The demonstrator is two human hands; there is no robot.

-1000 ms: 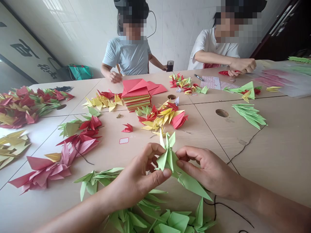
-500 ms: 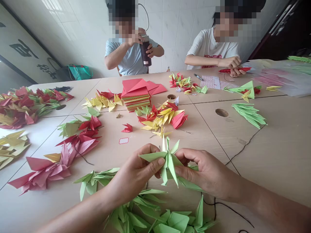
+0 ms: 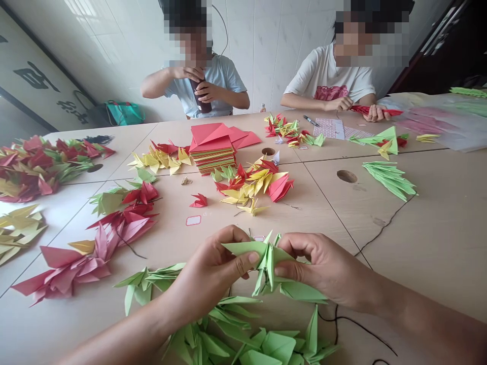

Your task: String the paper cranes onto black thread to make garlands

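Between both hands is a green origami crane (image 3: 269,263), held just above the table. My left hand (image 3: 218,268) pinches its left wing between thumb and fingers. On the other side, my right hand (image 3: 315,268) pinches the right wing, thumb on top. More green folded paper hangs under the right hand, partly hidden by it. Below my hands lies a heap of green paper cranes (image 3: 243,334), with a black cord (image 3: 365,332) running out to the right. Pink and red cranes (image 3: 87,253) on a black thread lie left of my left hand.
Red, yellow and green cranes (image 3: 254,182) lie ahead, beside a stack of coloured paper (image 3: 213,154). A mixed pile (image 3: 38,165) fills the far left. Green folded pieces (image 3: 390,180) lie right. Across the table, one person holds a dark bottle (image 3: 201,99), another red folded paper (image 3: 375,110).
My hands have turned the green crane, so its middle points now stand closer together. The person opposite has lowered the bottle and moved left; the other person's hands shifted on the red paper.
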